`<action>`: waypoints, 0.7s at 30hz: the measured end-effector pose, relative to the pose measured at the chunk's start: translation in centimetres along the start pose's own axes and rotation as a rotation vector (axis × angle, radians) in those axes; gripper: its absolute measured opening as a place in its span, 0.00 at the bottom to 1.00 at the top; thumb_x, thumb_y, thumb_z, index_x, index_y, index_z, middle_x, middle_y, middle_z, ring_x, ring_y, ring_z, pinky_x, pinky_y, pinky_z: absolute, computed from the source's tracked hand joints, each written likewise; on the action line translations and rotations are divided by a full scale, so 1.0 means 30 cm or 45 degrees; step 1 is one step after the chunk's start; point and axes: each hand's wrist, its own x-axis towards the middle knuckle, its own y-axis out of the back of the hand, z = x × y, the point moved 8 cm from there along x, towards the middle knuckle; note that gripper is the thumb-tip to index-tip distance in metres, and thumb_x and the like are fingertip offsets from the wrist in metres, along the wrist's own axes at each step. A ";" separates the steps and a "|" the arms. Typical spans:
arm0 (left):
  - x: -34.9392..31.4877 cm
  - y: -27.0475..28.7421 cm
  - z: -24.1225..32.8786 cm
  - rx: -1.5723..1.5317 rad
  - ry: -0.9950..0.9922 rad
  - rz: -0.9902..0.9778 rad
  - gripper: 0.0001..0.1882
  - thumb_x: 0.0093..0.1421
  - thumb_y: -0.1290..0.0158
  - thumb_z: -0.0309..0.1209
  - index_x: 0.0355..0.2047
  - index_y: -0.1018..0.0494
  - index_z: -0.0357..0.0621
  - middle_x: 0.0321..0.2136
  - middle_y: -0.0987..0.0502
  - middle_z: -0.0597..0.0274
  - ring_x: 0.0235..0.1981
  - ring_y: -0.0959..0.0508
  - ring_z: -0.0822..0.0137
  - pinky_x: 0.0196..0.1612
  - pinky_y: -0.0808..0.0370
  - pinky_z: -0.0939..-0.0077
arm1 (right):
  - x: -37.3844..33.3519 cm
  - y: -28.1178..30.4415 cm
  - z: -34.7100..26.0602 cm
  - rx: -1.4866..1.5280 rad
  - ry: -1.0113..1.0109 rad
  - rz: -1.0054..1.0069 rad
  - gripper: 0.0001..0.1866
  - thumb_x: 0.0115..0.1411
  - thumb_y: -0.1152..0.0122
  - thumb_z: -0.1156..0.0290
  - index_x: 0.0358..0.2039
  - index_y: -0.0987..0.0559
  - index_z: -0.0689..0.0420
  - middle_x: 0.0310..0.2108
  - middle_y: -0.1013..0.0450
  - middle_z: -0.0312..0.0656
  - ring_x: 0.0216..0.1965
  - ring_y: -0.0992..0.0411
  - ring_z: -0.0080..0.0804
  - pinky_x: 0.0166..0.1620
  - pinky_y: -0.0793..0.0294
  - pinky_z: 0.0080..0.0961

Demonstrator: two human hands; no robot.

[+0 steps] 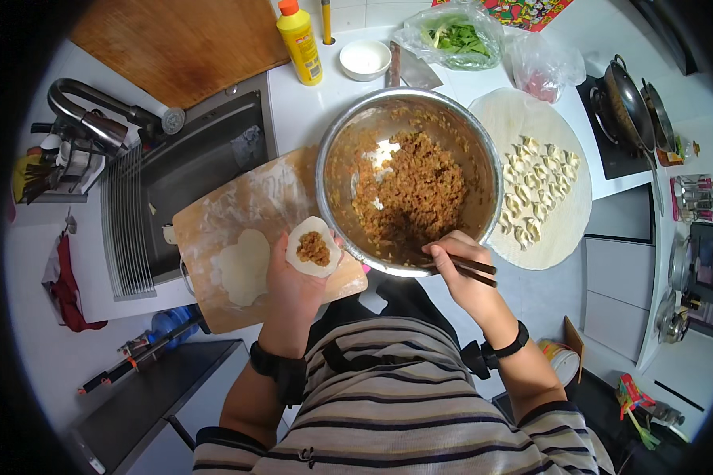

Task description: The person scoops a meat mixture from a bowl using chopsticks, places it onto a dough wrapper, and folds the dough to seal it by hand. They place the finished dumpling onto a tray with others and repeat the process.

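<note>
On the palm and fingers of my left hand (295, 277) rests a round dumpling wrapper (325, 265), flat and unfolded. A mound of brown meat filling (313, 248) sits in its middle. My right hand (466, 277) is closed round dark chopsticks (474, 269) at the near right rim of a large steel bowl (329, 150); their tips point into the bowl. Chopped filling (420, 178) covers much of the bowl's bottom. Left of my left hand, more flat wrappers (244, 267) lie on a floured wooden board (206, 218).
Folded dumplings (539, 186) stand in rows on a round pale mat (562, 237) at right. Behind the bowl are a white bowl (364, 60), a cleaver (416, 70), a yellow bottle (299, 47) and bagged greens (459, 38). A sink (214, 142) lies left, a stove with pans (630, 99) right.
</note>
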 end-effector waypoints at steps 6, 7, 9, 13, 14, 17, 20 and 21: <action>-0.018 -0.002 -0.005 -0.072 0.007 0.096 0.25 0.64 0.69 0.43 0.49 0.39 0.31 0.44 0.31 0.45 0.48 0.32 0.51 0.53 0.37 0.57 | -0.058 0.050 0.004 0.144 0.021 0.100 0.10 0.57 0.48 0.71 0.26 0.22 0.64 0.21 0.31 0.44 0.24 0.32 0.36 0.29 0.33 0.26; -0.019 0.006 -0.003 -0.076 0.000 0.095 0.25 0.64 0.69 0.43 0.49 0.39 0.31 0.44 0.31 0.45 0.48 0.32 0.51 0.53 0.37 0.57 | -0.075 0.058 0.025 0.147 -0.029 0.107 0.13 0.59 0.50 0.69 0.27 0.22 0.65 0.22 0.29 0.43 0.25 0.30 0.33 0.31 0.31 0.24; -0.016 -0.014 -0.004 -0.052 0.007 -0.060 0.25 0.63 0.66 0.43 0.49 0.38 0.32 0.45 0.31 0.46 0.50 0.33 0.51 0.54 0.39 0.58 | -0.120 0.057 0.083 0.493 -0.189 0.215 0.14 0.60 0.51 0.68 0.28 0.23 0.66 0.23 0.28 0.43 0.26 0.29 0.32 0.33 0.29 0.23; -0.018 -0.033 -0.006 -0.030 -0.005 0.066 0.26 0.63 0.66 0.43 0.50 0.40 0.32 0.47 0.33 0.45 0.52 0.34 0.50 0.55 0.40 0.56 | -0.186 0.020 0.224 1.233 -0.657 0.452 0.16 0.62 0.55 0.65 0.34 0.27 0.67 0.27 0.26 0.48 0.28 0.25 0.33 0.33 0.24 0.23; -0.013 -0.035 -0.008 -0.043 0.002 0.049 0.25 0.63 0.67 0.43 0.51 0.40 0.32 0.48 0.33 0.45 0.53 0.35 0.49 0.55 0.40 0.55 | -0.194 0.002 0.249 1.389 -0.743 0.456 0.16 0.63 0.56 0.65 0.34 0.27 0.67 0.27 0.26 0.48 0.27 0.25 0.33 0.32 0.24 0.23; 0.014 -0.036 -0.018 -0.033 -0.006 0.005 0.25 0.63 0.67 0.42 0.51 0.41 0.33 0.49 0.35 0.44 0.54 0.37 0.48 0.56 0.41 0.54 | -0.188 -0.008 0.247 1.597 -0.794 0.522 0.16 0.63 0.57 0.65 0.35 0.28 0.66 0.26 0.26 0.47 0.27 0.25 0.33 0.32 0.23 0.23; 0.021 -0.087 -0.039 -0.051 0.013 0.027 0.25 0.63 0.67 0.42 0.52 0.42 0.34 0.50 0.35 0.44 0.54 0.36 0.48 0.56 0.40 0.54 | -0.170 0.011 0.202 1.650 -0.690 0.540 0.16 0.63 0.58 0.65 0.34 0.28 0.66 0.26 0.26 0.46 0.25 0.25 0.31 0.32 0.23 0.24; 0.024 -0.092 -0.052 -0.018 -0.004 0.082 0.25 0.63 0.67 0.42 0.52 0.42 0.34 0.50 0.35 0.44 0.54 0.36 0.48 0.56 0.40 0.54 | -0.166 0.022 0.174 1.637 -0.597 0.501 0.16 0.63 0.58 0.64 0.34 0.27 0.65 0.27 0.26 0.46 0.27 0.26 0.32 0.34 0.24 0.23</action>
